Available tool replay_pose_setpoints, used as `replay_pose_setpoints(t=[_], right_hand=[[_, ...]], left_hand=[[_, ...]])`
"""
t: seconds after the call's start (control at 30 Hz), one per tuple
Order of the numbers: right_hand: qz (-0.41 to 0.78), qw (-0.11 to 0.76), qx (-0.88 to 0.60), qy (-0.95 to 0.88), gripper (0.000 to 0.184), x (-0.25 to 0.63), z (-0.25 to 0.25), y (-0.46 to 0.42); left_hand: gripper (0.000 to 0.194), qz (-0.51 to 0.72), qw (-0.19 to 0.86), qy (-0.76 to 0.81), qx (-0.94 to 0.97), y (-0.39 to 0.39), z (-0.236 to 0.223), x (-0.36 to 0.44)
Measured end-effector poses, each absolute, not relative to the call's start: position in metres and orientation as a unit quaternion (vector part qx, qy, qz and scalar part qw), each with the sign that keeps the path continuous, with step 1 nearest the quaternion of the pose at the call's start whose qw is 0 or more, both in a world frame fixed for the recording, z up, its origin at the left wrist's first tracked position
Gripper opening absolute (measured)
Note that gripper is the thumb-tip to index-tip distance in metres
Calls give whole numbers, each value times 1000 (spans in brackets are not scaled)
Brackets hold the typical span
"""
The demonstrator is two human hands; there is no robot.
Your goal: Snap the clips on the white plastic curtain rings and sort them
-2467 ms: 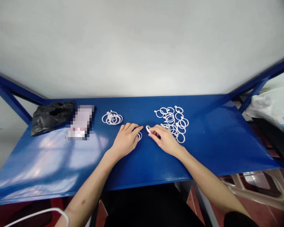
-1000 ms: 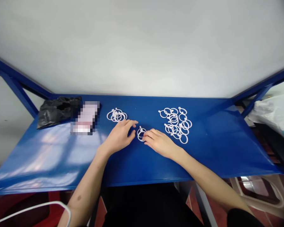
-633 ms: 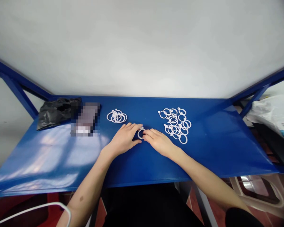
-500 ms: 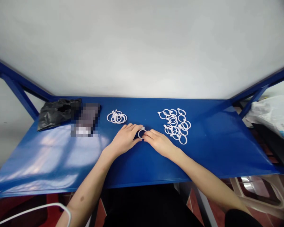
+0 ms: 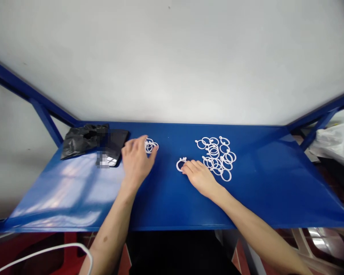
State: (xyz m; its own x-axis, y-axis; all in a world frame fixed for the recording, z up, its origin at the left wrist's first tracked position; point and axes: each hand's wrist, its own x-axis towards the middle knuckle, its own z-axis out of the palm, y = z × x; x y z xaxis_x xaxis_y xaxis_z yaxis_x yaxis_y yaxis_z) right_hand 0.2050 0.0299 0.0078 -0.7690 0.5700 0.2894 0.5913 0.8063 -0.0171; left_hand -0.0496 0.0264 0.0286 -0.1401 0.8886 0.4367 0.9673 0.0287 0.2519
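Observation:
My right hand pinches a white curtain ring at its right side, close above the blue table. Small knobs or eyelets show at the top of this ring. On the left, my left hand has thumb and fingers spread around a small pile of white curtain rings, partly hiding it. Whether the fingers touch those rings I cannot tell. Right of my right hand lies a larger loose group of similar rings, many overlapping, each with a small eyelet.
A black plastic bag and a dark flat object, partly pixelated, lie on the table at left. Blue frame bars rise at both ends. A white wall stands behind. A white cable crosses the lower left.
My left hand has let go of the ring held between both hands and moved left to the small pile, its fingers spread. My right hand keeps the ring. The view has shifted slightly.

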Motion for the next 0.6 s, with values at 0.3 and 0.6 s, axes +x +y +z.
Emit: replay_pose_setpoints(t=[0.3,0.6], right_hand=[[28,200,-309,-929,19,211,5,32],[42,206,-280,-937,23,223,11,33]], left_hand=[[42,-316,119,-726,-600,33,24,-76],[18,-202,-7,-379,-903,8,14,13]])
